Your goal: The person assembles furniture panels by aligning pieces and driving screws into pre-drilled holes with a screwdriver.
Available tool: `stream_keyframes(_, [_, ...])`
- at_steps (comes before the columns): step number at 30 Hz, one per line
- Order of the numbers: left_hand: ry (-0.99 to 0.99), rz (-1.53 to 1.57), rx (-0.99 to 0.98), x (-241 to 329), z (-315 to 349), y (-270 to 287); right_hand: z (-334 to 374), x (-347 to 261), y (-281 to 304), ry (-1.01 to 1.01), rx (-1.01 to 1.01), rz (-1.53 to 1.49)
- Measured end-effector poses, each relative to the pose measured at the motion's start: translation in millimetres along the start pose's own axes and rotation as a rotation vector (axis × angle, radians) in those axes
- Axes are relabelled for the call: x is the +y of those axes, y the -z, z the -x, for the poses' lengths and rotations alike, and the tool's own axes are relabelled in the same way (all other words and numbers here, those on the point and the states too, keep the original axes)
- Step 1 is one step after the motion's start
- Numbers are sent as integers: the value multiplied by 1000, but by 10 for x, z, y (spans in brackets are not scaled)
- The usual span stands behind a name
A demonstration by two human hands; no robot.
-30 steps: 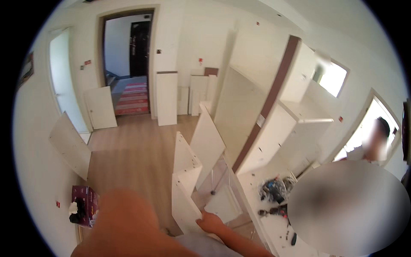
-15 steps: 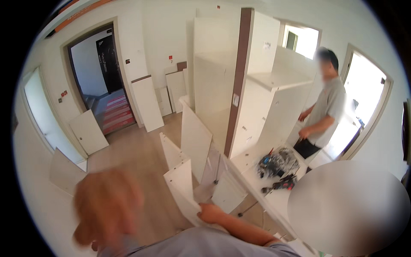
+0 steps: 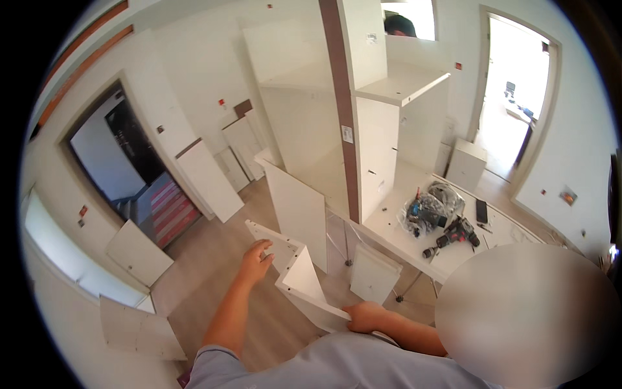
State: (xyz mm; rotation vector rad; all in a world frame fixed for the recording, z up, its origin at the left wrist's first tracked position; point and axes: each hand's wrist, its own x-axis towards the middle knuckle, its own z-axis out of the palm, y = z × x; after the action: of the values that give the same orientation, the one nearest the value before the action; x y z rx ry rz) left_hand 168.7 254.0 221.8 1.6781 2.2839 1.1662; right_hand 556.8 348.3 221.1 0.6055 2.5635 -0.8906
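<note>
In front of me stands a set of joined white boards, with a nearer white panel point(image 3: 317, 310) meeting a farther white board point(image 3: 277, 249) at a corner. Dark holes dot their edges. My right hand point(image 3: 368, 318) grips the near end of the nearer panel, close to my body, its fingers wrapped over the edge. Reaching forward, my left hand point(image 3: 256, 260) hovers by the farther board's left end. Its fingers are apart and slightly bent, holding nothing; whether a fingertip touches the board I cannot tell.
A white workbench point(image 3: 405, 243) on the right carries a cordless drill point(image 3: 457, 236), a plastic bag of hardware point(image 3: 431, 207) and a black phone point(image 3: 481, 211). A tall white cabinet point(image 3: 376, 142) rises there. Loose panels point(image 3: 210, 181) lean on the walls. A person's head point(image 3: 400, 26) shows beyond the cabinet.
My left hand has swung forward and right from the lower left to the farther board. My right hand keeps its hold. The view has turned, and the co-worker is now mostly hidden.
</note>
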Motion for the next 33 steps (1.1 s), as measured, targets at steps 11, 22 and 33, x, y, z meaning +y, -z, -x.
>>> stream_keyframes(11, [-299,-625,-795,-711,-1158,120,-134,-729,-448,-393,221,21])
stream_keyframes(22, [-385,-532,-843,-966,-1092,145,-142,-1034,-530,-503,96,23])
stream_keyframes(33, [-616,-439,-850,337,-666,-52,1241,-957,-1053,-672,261,4])
